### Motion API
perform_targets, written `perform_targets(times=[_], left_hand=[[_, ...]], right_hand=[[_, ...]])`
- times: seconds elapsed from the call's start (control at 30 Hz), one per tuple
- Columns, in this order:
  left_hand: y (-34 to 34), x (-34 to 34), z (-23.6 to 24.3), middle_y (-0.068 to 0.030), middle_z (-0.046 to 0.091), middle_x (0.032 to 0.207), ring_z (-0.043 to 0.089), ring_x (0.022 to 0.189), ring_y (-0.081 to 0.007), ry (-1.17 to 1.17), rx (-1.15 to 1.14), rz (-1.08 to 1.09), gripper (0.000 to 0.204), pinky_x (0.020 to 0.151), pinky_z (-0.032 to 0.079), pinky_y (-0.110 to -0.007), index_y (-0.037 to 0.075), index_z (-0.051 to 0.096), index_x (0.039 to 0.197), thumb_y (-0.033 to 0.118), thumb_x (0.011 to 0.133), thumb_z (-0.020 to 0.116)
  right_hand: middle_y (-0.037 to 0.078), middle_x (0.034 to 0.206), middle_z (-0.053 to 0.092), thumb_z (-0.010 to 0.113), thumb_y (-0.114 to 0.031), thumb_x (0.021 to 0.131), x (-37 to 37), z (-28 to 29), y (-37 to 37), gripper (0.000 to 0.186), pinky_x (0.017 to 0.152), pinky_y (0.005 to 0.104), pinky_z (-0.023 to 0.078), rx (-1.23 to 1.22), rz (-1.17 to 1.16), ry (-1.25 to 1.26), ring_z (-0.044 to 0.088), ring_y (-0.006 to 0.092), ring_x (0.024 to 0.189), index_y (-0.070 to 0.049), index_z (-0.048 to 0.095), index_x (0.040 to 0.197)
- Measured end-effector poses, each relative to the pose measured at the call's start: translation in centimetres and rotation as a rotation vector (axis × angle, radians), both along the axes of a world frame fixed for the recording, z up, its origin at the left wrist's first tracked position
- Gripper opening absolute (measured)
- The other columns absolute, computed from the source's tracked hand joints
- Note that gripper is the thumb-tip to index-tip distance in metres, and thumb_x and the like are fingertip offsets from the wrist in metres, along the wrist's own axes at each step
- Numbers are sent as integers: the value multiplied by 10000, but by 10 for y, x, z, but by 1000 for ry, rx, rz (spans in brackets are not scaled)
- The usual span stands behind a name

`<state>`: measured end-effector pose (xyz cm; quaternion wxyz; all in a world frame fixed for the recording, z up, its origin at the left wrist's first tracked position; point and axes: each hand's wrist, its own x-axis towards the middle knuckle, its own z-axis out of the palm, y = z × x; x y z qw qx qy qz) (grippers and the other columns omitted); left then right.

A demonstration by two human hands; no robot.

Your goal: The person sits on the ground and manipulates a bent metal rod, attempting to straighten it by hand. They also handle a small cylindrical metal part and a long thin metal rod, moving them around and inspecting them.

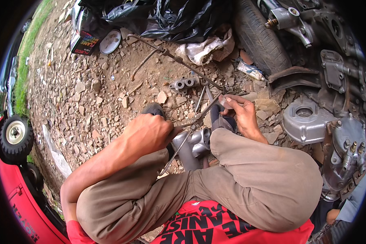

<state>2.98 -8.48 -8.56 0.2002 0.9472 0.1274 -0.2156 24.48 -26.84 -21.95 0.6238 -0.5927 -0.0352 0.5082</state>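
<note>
So, left fingers closed round bent pipe, right fingers pinching perhaps paper alongside

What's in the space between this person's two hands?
In the head view, a bent metal pipe spans the stretch from the left hand toward the right hand. A thin rod slants across there too, above stony ground.

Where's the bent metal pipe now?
Head view, centre to upper left: the bent metal pipe runs from the left hand past the right hand toward the black bag.
</note>
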Motion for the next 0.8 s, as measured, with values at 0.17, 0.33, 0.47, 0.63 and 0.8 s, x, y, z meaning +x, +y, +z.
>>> perform_targets(times=[0.17, 0.33, 0.47, 0.63, 0.8], left_hand=[[1, 0, 0, -185, 606, 564, 652, 562, -368, -1, -11, -3, 496, 522, 542, -451, 18, 674, 662, 400, 954, 553], [1, -3, -3, -177, 574, 534, 614, 511, -365, -27, -1, 0, 490, 498, 515, -449, 31, 627, 632, 390, 957, 555], [1, -4, -6, -176, 555, 515, 595, 485, -362, -101, 14, -12, 492, 482, 499, -452, 37, 602, 615, 385, 960, 554], [1, 1, 3, -196, 601, 571, 646, 564, -370, 15, -5, 10, 499, 539, 542, -449, 15, 662, 649, 398, 951, 556], [2, 0, 0, -191, 599, 567, 641, 559, -371, -17, -5, -18, 492, 534, 539, -448, 16, 662, 650, 392, 950, 556]], right_hand=[[150, 1013, 710, 631, -84, 930, 1, -5, -1, 223, 677, 311, 582, 34, -13, 23, 678, 171, 800, 65, 651, 1094], [138, 970, 695, 631, -94, 924, 0, -2, -2, 247, 698, 357, 583, 49, 64, 35, 605, 146, 647, 62, 640, 1115], [144, 956, 703, 642, -93, 919, 3, -7, 1, 239, 698, 340, 580, 43, 0, -9, 626, 153, 676, 67, 645, 1097], [153, 937, 707, 649, -82, 919, 0, -3, 1, 211, 679, 317, 575, 57, 52, 23, 663, 170, 720, 66, 658, 1069], [138, 949, 705, 650, -96, 923, -1, -12, -4, 211, 668, 289, 562, 72, 150, -5, 667, 152, 774, 60, 655, 1065]])
